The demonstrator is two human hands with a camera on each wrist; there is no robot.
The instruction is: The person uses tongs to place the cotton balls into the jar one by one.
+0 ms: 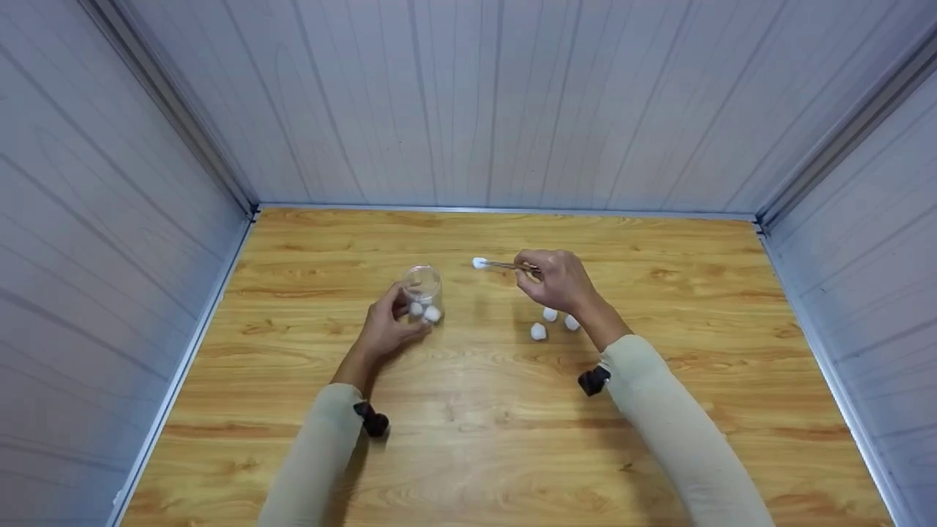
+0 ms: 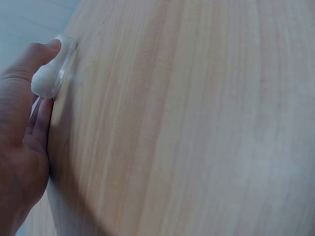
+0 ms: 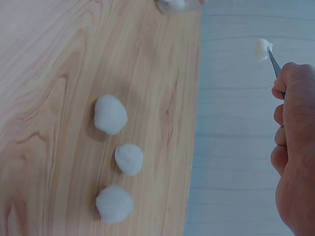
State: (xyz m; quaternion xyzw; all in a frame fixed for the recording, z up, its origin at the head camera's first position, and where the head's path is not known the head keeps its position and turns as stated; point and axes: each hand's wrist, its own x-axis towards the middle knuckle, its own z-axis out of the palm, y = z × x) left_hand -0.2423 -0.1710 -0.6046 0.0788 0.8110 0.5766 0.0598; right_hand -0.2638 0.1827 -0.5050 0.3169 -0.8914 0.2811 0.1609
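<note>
— Tweezers (image 1: 512, 266) sit pinched in the right hand (image 1: 558, 282), and their tips carry a cotton ball (image 1: 480, 263) in the air, above the table and to the right of the jar's mouth. Does the grip look sound?

— It does from the head view. The right wrist view shows the same cotton ball (image 3: 262, 49) caught only at its edge by the tweezers (image 3: 274, 63), so a steady squeeze matters; loosen it and the ball would likely drop short.

— And the left hand (image 1: 386, 328)?

— Its fingers are curled round the clear jar (image 1: 423, 290), holding it upright on the wooden table (image 1: 468, 454). Two cotton balls (image 1: 426, 312) already lie at the bottom. The left wrist view shows the thumb (image 2: 37, 56) against the jar wall (image 2: 61, 66) with white cotton behind it.

— What would make the transfer go well?

— Probably bringing the tips level over the opening before lowering, since the mouth is narrow, and keeping the jar braced so a nudge from the tweezers cannot tip it. Releasing only once the ball is inside the rim seems wise.

— What else is about?

— Three loose cotton balls (image 3: 120, 160) lie on the table just beside the right wrist, near one another but apart. Grey panelled walls (image 1: 468, 102) close in the table.
</note>
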